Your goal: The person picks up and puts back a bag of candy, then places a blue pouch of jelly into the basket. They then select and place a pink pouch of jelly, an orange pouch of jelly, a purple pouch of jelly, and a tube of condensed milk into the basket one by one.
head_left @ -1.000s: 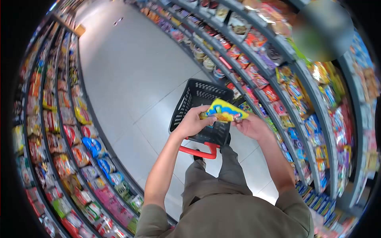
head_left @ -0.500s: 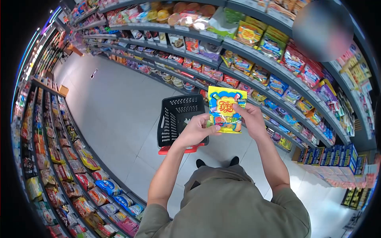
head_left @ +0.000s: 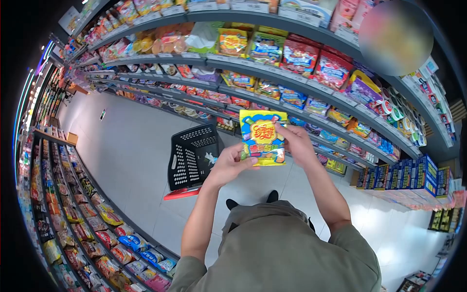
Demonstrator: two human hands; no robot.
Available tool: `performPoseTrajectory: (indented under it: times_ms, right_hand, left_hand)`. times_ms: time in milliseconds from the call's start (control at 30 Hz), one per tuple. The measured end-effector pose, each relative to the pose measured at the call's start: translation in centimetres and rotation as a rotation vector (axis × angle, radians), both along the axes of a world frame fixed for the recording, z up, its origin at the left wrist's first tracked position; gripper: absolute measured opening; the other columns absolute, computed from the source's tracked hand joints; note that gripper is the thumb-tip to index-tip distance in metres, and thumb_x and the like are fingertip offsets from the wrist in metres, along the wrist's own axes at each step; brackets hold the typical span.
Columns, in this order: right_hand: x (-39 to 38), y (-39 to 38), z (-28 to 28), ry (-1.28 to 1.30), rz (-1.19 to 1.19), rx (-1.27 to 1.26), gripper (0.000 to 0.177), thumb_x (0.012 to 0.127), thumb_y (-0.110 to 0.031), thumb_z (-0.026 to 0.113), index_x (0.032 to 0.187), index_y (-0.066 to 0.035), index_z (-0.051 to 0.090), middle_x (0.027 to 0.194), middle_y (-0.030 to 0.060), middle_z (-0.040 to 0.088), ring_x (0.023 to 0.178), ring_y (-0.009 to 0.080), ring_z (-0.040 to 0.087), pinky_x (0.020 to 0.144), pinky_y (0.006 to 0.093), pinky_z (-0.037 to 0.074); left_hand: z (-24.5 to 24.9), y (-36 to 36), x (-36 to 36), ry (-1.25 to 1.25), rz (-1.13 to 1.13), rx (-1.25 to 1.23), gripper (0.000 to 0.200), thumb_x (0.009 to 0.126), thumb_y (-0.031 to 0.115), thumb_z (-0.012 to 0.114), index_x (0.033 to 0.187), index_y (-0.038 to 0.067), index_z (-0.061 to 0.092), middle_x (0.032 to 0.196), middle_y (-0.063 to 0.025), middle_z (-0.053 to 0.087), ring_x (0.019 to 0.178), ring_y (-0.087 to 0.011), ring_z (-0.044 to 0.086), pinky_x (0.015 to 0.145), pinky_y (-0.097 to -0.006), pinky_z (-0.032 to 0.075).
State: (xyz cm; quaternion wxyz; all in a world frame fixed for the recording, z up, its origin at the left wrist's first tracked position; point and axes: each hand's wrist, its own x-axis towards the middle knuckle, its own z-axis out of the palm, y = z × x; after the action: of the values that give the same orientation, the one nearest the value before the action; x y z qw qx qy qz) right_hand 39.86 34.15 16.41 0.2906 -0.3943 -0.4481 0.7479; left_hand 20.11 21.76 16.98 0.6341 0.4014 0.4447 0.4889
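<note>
Far left there's the curved rack of snack bags (head_left: 97,233), then a stretch of pale floor (head_left: 131,160). The black basket (head_left: 192,155) with its red handle (head_left: 181,193) sits on that floor. It's now off to the left of the hands, whereas a second ago the hands were right over it.

The left hand (head_left: 228,165) is closed on the lower left edge of the yellow candy packet (head_left: 262,138), fingers curled behind and thumb on the front. The packet is the big change. A second ago it was lying nearly flat above the basket, and now it's upright, lifted to about shelf height with the printed front facing the camera. So it's being looked at, not going in the basket, as far as I can judge.

The right hand (head_left: 292,143) pinches the upper right edge, so both hands have it and it's clear of everything else. Behind it are the wall shelves (head_left: 311,87), which fill more of the view since the head has turned that way. Further right is a row of blue boxes (head_left: 404,177).
</note>
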Motion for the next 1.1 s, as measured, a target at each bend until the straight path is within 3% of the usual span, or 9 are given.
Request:
performPoseTrajectory:
  times_ms: [100,167,233,433,500,533,567,800,1100]
  right_hand:
    - [1.7,1.1,-2.7,-0.054,0.028,0.022,0.035,0.097,-0.038,0.066,0.096,-0.003,0.071,0.084,-0.0012,0.067,0.076,0.0060,0.062,0.071,0.0253,0.052]
    - [2.3,0.7,-1.3,-0.043,0.016,-0.024,0.035,0.096,-0.039,0.067,0.092,-0.004,0.070,0.079,-0.0045,0.061,0.073,0.0047,0.059,0.070,0.0244,0.051]
    - [2.5,0.8,-2.8,-0.046,0.045,-0.050,0.033,0.097,-0.035,0.066,0.101,-0.003,0.071,0.097,0.0023,0.070,0.082,0.0077,0.066,0.071,0.0262,0.055]
    - [2.2,-0.6,-5.0,-0.132,0.018,-0.115,0.035,0.097,-0.035,0.067,0.105,-0.002,0.070,0.100,0.0034,0.070,0.086,0.0091,0.066,0.076,0.0275,0.055]
    - [1.9,-1.7,-4.4,-0.168,0.004,-0.116,0.042,0.094,-0.046,0.068,0.103,-0.005,0.071,0.090,-0.0029,0.062,0.086,0.0069,0.059,0.083,0.0295,0.051]
    - [2.1,-1.9,-5.8,-0.192,0.030,-0.112,0.035,0.096,-0.036,0.068,0.108,-0.003,0.069,0.103,0.0021,0.069,0.091,0.0101,0.065,0.083,0.0278,0.053]
    - [1.8,-2.4,-5.9,-0.198,0.035,-0.107,0.035,0.096,-0.036,0.068,0.108,-0.003,0.069,0.103,0.0021,0.069,0.091,0.0101,0.065,0.083,0.0278,0.053]
    - [-1.7,-5.3,-6.9,-0.249,0.259,-0.012,0.035,0.094,-0.037,0.070,0.103,-0.003,0.071,0.086,0.0000,0.066,0.076,0.0063,0.057,0.066,0.0248,0.047]
    - [-6.4,-7.0,-9.3,-0.302,0.241,-0.100,0.037,0.094,-0.038,0.069,0.105,-0.003,0.069,0.089,0.0020,0.066,0.079,0.0084,0.059,0.069,0.0264,0.051]
  left_hand:
    - [-1.0,0.3,1.4,-0.008,0.008,-0.027,0.033,0.096,0.003,0.063,0.127,-0.005,0.056,0.115,-0.0068,0.068,0.101,-0.0106,0.065,0.089,-0.0303,0.059]
    - [-1.6,0.3,2.1,-0.027,0.032,-0.055,0.031,0.096,0.003,0.064,0.125,-0.005,0.057,0.115,-0.0071,0.068,0.101,-0.0110,0.065,0.088,-0.0305,0.059]
    - [-2.0,0.3,2.5,-0.028,0.037,-0.076,0.031,0.096,0.004,0.064,0.124,-0.004,0.059,0.114,-0.0076,0.069,0.100,-0.0116,0.066,0.088,-0.0309,0.059]
    - [-4.9,-0.1,1.2,-0.078,-0.034,-0.139,0.030,0.097,0.007,0.064,0.124,-0.003,0.058,0.116,-0.0071,0.068,0.102,-0.0118,0.066,0.088,-0.0308,0.059]
    - [-5.3,-0.1,0.3,-0.075,-0.048,-0.133,0.031,0.097,0.008,0.064,0.125,-0.003,0.058,0.116,-0.0064,0.068,0.102,-0.0113,0.066,0.088,-0.0301,0.059]
    - [-5.4,-0.1,-0.2,-0.065,-0.064,-0.136,0.031,0.097,0.008,0.064,0.125,-0.003,0.057,0.116,-0.0063,0.067,0.101,-0.0111,0.066,0.088,-0.0297,0.059]
    - [-5.6,-0.3,-0.7,-0.057,-0.081,-0.144,0.031,0.097,0.008,0.064,0.125,-0.003,0.057,0.116,-0.0061,0.067,0.101,-0.0110,0.066,0.088,-0.0292,0.059]
    - [-7.6,-1.9,-4.9,-0.055,-0.063,-0.142,0.028,0.097,0.006,0.063,0.123,-0.004,0.059,0.114,-0.0063,0.068,0.101,-0.0117,0.065,0.088,-0.0283,0.059]
    - [-9.6,-3.4,-9.3,-0.095,-0.040,-0.208,0.028,0.097,0.008,0.064,0.123,-0.002,0.060,0.116,-0.0061,0.067,0.103,-0.0126,0.065,0.088,-0.0298,0.060]
